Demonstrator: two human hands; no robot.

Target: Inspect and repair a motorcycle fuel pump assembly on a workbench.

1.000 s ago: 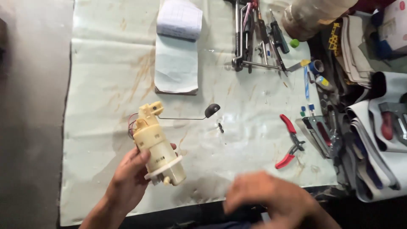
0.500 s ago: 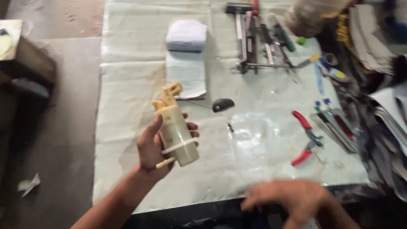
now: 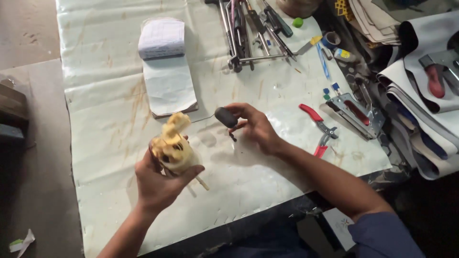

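Observation:
My left hand (image 3: 160, 184) grips a cream plastic pump assembly (image 3: 173, 145), lifted above the white paper-covered table (image 3: 105, 119) and tilted. A thin wire arm runs from it to a dark oval float (image 3: 225, 117). My right hand (image 3: 256, 126) has its fingers closed around that float, just above the table. A small dark screw-like part (image 3: 233, 137) lies right below the float.
An open notepad (image 3: 165, 67) lies behind the pump. Wrenches and screwdrivers (image 3: 248, 33) are heaped at the back. Red-handled pliers (image 3: 319, 129) and a staple gun (image 3: 356, 110) lie to the right, near stacked cloth sheets (image 3: 420, 95). A dark box (image 3: 12, 114) stands left on the floor.
My right hand rose from the table's near edge and took hold of the dark float. The left hand tilted the pump over. The view swung to the right.

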